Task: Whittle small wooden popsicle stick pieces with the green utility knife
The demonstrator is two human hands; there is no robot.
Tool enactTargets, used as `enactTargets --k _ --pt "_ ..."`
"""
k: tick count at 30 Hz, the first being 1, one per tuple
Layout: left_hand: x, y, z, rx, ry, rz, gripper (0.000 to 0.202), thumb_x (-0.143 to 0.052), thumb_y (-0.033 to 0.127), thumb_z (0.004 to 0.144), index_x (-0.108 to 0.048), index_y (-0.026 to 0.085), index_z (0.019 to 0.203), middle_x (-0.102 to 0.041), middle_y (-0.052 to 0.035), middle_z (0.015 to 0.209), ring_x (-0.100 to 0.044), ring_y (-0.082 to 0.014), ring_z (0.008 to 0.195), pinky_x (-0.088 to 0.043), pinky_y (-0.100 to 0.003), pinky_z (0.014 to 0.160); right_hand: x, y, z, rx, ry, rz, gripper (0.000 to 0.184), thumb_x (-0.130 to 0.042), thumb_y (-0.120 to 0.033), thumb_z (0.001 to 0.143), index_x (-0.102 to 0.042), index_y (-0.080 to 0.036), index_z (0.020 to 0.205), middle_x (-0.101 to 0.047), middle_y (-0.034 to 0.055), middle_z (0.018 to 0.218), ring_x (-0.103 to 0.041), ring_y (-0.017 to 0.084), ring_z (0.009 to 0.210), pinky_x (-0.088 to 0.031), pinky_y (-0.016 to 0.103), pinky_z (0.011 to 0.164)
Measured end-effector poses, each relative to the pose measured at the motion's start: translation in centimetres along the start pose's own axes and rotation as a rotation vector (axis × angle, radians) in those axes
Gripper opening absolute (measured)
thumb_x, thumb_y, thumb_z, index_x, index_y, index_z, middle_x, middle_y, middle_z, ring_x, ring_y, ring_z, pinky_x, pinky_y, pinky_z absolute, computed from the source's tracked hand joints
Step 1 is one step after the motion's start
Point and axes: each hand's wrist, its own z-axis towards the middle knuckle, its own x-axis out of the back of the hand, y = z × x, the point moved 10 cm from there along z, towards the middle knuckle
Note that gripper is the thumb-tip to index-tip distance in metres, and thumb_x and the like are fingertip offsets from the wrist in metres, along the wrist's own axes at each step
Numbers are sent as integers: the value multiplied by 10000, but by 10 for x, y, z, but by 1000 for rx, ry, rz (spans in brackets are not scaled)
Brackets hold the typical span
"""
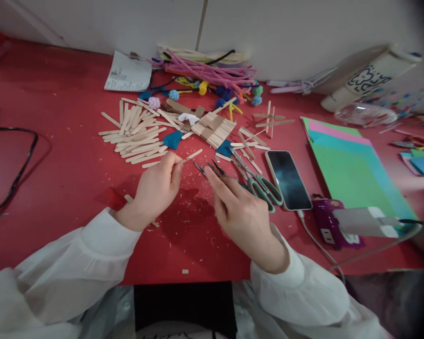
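My left hand (157, 188) is closed in a pinch on a short wooden craft stick (191, 155) that points up and to the right. My right hand (238, 209) is closed around a small dark metal tool (207, 168), which looks like cutters or tweezers, its tips just below the stick's free end. Both hands hover over the red table (63, 155), where fine wood chips lie scattered. A pile of craft sticks (136, 134) lies beyond my left hand, and a glued panel of sticks (214, 129) sits beyond the tool.
Green-handled scissors (263, 186) and a phone (289, 179) lie right of my right hand. Coloured paper sheets (349, 165), a charger block (362, 221), pipe cleaners with pompoms (212, 75), a paper slip (127, 73) and a black cable (19, 165) surround the area.
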Motion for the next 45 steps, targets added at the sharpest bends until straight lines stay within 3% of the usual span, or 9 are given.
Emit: enactTargets --k 4,10,17,19,21,24,35,39,45 --pt "-4 1 -1 -25 -12 49 122 -351 255 886 -449 203 836 -594 -28 719 -532 -169 597 -335 -273 523 -7 0 -3 -18 -68 116 426 -373 -128 880 -522 -124 1278 -696 67 834 -654 151 652 -471 228 489" --pt "-3 -2 1 -9 23 -46 100 -368 241 872 -434 208 804 -569 -17 709 -524 -162 611 -355 -270 541 -24 17 -4 -233 -187 611 461 -417 -169 859 -472 -124 1314 -637 118 1158 -665 182 802 -550 290 661" --pt "1 -7 2 8 73 -249 126 -385 230 876 -390 215 750 -447 38 612 -432 -118 544 -346 -254 548 -60 26 -15 -593 -418 1205 546 -468 -317 859 -376 -162 1375 -697 31 802 -507 75 387 -448 214 323" --pt "-1 -10 2 35 56 -300 133 -385 257 883 -387 216 757 -434 43 607 -416 -114 529 -338 -250 530 -51 30 -10 -530 -333 1129 512 -470 -303 865 -408 -179 1358 -703 47 876 -576 95 459 -505 236 390" --pt "-2 -12 1 57 46 -326 130 -389 281 886 -396 215 774 -419 49 601 -399 -109 510 -323 -245 505 -32 33 -3 -387 -177 924 461 -464 -246 868 -460 -183 1325 -684 76 1038 -676 153 727 -578 288 614" --pt "-1 -14 0 79 44 -297 121 -406 285 878 -411 211 783 -397 57 590 -370 -102 484 -289 -240 476 -9 27 2 -196 -31 657 435 -457 -175 865 -495 -167 1298 -616 86 1210 -598 196 1082 -520 316 879" --pt "2 -6 -1 58 32 -237 115 -416 255 869 -420 211 762 -402 65 551 -386 -98 461 -286 -231 466 9 9 0 -31 62 134 424 -436 -115 872 -530 -220 1272 -707 27 958 -656 117 710 -494 208 554" --pt "2 -2 -2 31 31 -56 119 -393 285 881 -435 212 796 -503 26 604 -469 -130 510 -275 -247 470 11 -3 -3 52 62 -66 415 -436 -103 867 -541 -187 1260 -705 38 898 -635 123 661 -465 233 526" --pt "-5 5 -1 -54 -11 229 158 -330 281 901 -437 207 811 -549 -7 598 -480 -163 489 -219 -273 467 3 -3 -4 21 -25 46 399 -390 -108 871 -557 -118 1233 -701 52 798 -642 144 611 -455 237 455"
